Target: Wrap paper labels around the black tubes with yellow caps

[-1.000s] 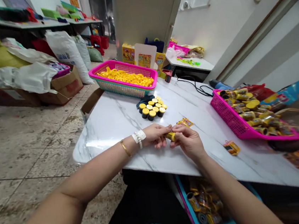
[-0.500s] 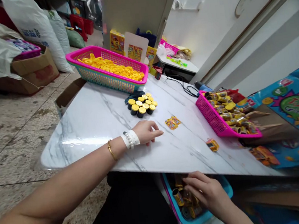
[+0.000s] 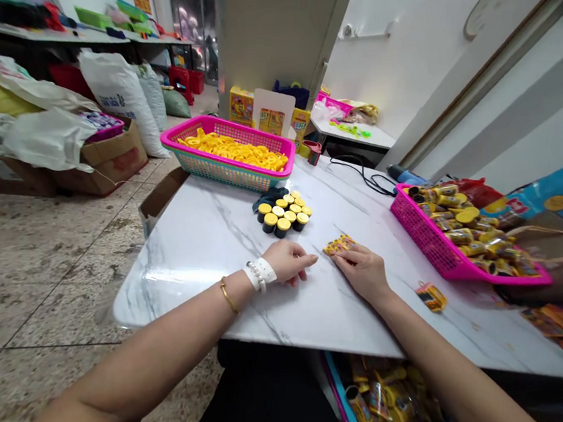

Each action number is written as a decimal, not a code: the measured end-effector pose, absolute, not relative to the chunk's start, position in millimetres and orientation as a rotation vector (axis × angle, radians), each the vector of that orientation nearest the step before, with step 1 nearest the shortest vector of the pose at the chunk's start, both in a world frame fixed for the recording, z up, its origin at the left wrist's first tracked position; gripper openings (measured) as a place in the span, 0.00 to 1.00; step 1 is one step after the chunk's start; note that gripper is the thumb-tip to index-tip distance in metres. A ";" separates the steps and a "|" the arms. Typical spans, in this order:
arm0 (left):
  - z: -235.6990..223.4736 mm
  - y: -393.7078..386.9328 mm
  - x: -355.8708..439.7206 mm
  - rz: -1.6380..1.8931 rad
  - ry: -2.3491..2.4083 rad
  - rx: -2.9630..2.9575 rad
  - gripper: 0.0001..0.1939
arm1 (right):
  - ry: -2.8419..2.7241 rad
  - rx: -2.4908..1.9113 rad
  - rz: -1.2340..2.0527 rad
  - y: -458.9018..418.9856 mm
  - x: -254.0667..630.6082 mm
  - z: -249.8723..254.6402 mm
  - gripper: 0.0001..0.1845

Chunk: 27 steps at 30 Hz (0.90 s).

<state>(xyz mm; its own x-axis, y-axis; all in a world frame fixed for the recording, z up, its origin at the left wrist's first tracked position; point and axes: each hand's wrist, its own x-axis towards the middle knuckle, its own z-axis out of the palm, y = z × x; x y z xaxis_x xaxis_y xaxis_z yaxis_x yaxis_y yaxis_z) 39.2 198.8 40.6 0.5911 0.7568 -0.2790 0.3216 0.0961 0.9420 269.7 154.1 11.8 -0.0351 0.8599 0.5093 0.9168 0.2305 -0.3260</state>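
My left hand point(image 3: 289, 262) rests on the white marbled table point(image 3: 185, 248), fingers curled in and thumb near the index finger. I see nothing in it. My right hand point(image 3: 364, 271) reaches over the table, thumb and fingertips closed on the near edge of small yellow printed stickers point(image 3: 339, 244). Just beyond my left hand stands a cluster of small black cylinders with yellow lids point(image 3: 281, 218), with something dark behind them. Another small yellow-orange printed piece point(image 3: 431, 296) lies to the right of my right forearm.
A pink and teal basket point(image 3: 179, 148) of yellow plastic pieces stands at the back left. On the right, a pink basket point(image 3: 420, 237) holds many yellow cylinders. Below the table edge sits a blue-rimmed bin point(image 3: 342, 399) with more cylinders. A black cable point(image 3: 363, 174) lies behind.
My right hand has left the bin below the table and come up to the yellow stickers. My left hand stays in place on the table. The view has shifted left.
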 end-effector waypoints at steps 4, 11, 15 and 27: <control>39.4 200.4 40.1 0.528 0.922 1.287 0.25 | -1.864 -1.563 -0.162 138.2 245.9 17.1 0.13; 39.0 205.0 37.2 0.723 0.861 1.317 0.18 | -1.753 -1.445 0.257 142.7 220.8 36.1 0.17; 40.6 204.6 38.2 0.698 0.873 1.430 0.17 | -1.557 -1.535 0.803 155.1 225.3 41.3 0.20; 52.1 184.7 40.8 0.965 0.982 1.344 0.20 | -1.332 -1.515 0.558 152.1 210.9 24.3 0.26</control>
